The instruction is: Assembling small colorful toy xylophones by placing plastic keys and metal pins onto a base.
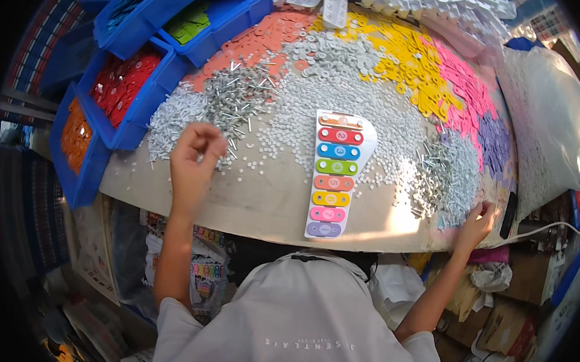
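Note:
A toy xylophone (pixel 334 177) lies upright before me on the table, its white base carrying several coloured bars. White round caps sit on the ends of the red, blue and green bars; the lower bars' ends show small dark or metallic spots. My left hand (pixel 196 155) hovers at the near edge of the silver screw pile (pixel 237 93), fingers curled and slightly blurred. Beside it spreads a heap of small white pegs (pixel 175 113). At the table's right edge my right hand (pixel 476 223) has its fingers drawn together by a pile of small pale screws (pixel 459 190). What either hand holds is hidden.
Blue bins (pixel 143 101) with red, orange, green and blue bars stand at the left. White caps (pixel 279 131) cover the table's middle. Heaps of yellow bars (pixel 408 59), pink bars (pixel 462 85) and purple bars (pixel 494 142) lie at the right, near a large plastic bag (pixel 549 116).

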A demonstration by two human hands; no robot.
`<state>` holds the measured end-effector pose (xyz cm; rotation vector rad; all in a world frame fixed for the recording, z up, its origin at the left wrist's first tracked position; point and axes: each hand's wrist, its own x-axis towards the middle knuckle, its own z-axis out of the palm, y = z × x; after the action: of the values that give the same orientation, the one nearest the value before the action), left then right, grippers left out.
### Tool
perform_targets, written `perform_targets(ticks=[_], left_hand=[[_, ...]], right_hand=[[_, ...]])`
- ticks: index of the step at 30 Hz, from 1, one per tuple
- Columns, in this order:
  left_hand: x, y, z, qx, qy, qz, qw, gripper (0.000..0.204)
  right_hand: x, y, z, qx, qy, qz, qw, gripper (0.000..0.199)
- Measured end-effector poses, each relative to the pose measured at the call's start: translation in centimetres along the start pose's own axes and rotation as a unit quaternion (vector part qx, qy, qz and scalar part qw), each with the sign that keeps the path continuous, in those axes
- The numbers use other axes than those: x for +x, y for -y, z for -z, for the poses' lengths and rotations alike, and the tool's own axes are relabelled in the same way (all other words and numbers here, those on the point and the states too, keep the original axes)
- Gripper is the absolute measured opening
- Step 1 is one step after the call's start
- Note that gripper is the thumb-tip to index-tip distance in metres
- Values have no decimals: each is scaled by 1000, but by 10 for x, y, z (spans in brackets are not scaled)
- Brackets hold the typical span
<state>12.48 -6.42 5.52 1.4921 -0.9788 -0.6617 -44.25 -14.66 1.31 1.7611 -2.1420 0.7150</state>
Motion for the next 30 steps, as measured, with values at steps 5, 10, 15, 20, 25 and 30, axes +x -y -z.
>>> perform_targets(ticks=[5, 10, 15, 20, 25, 30], left_hand=[[-30, -3, -31, -118, 182, 155, 964, 6], [-37, -2, -74, -217, 271, 254, 903, 12], [-35, 5, -89, -215, 302, 261, 891, 14], [-32, 3, -90, -180, 317, 283, 887, 15], [-31, 1, -93, -193, 316, 285, 884, 12], [-30, 4, -95, -180, 334, 289, 879, 18]], right_hand=[[10, 47, 18, 94, -26, -61, 993, 11], [-15, 119, 17, 436, 88, -38, 895, 9], [-50, 208, 32, 567, 359, -59, 739, 9], [-58, 230, 21, 604, 459, -104, 644, 10], [-59, 237, 14, 592, 496, -121, 623, 10], [-60, 243, 11, 585, 484, -122, 639, 13]])
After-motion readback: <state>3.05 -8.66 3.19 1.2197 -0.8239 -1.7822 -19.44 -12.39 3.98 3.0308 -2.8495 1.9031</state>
